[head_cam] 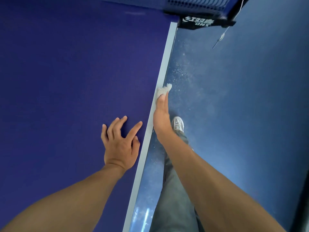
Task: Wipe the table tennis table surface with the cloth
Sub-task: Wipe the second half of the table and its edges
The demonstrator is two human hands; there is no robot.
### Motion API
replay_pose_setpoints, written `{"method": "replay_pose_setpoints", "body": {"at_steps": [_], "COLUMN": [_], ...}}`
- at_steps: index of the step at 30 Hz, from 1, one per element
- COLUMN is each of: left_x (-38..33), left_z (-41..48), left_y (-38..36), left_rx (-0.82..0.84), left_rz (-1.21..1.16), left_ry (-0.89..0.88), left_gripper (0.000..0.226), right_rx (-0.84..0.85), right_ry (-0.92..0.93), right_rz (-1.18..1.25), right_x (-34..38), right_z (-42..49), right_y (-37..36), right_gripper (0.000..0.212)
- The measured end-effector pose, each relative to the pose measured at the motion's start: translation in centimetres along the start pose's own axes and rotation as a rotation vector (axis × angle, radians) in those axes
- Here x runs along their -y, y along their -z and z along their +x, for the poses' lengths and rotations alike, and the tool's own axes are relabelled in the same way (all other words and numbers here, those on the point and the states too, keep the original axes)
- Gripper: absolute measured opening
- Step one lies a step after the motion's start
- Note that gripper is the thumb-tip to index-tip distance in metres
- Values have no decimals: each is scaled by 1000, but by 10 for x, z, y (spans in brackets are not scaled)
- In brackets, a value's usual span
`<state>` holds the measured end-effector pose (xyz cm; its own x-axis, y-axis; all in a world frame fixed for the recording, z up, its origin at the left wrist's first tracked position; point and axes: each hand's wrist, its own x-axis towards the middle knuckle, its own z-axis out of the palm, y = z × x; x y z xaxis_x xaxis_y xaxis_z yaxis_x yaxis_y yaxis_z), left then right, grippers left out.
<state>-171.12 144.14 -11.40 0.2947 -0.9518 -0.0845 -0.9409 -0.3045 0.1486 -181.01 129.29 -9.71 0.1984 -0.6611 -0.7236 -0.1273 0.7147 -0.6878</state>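
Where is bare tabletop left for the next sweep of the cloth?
The blue table surface is bare from the left hand up to the net and leftward to the picture's edge. Crowded only along the white edge line, where the right hand presses the cloth, and at the net clamp.

Table tennis table [66, 81]: its dark blue-violet top is lying flat, with a white sideline [164, 64] running along its right edge. Cloth [163, 90]: small, pale grey and crumpled, is sitting on that sideline, one corner overhanging the edge.

White "DHS" lettering beside Chinese characters, upside down, on black net clamp [199, 22].
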Motion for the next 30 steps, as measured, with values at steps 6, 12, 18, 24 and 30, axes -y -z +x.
{"method": "replay_pose_setpoints", "body": {"at_steps": [6,12,18,24,30], "left_x": [-1,-1,-5,-8,-14], "left_z": [3,5,5,10,34], "left_y": [2,2,4,8,13], "left_rx": [71,79,53,58,53], "left_rz": [22,15,-15,-2,-45], "left_ry": [24,25,31,44,35], "left_gripper": [49,46,41,40,43], "right_rx": [101,-14,-37,48,72], "right_ry": [51,87,192,268,164], "right_rz": [-19,-167,-289,-220,-252], "right_x": [-53,40,126,53,45], "right_z": [-61,40,148,62,60], "right_y": [0,6,27,17,18], "right_gripper": [55,55,61,62,57]}}
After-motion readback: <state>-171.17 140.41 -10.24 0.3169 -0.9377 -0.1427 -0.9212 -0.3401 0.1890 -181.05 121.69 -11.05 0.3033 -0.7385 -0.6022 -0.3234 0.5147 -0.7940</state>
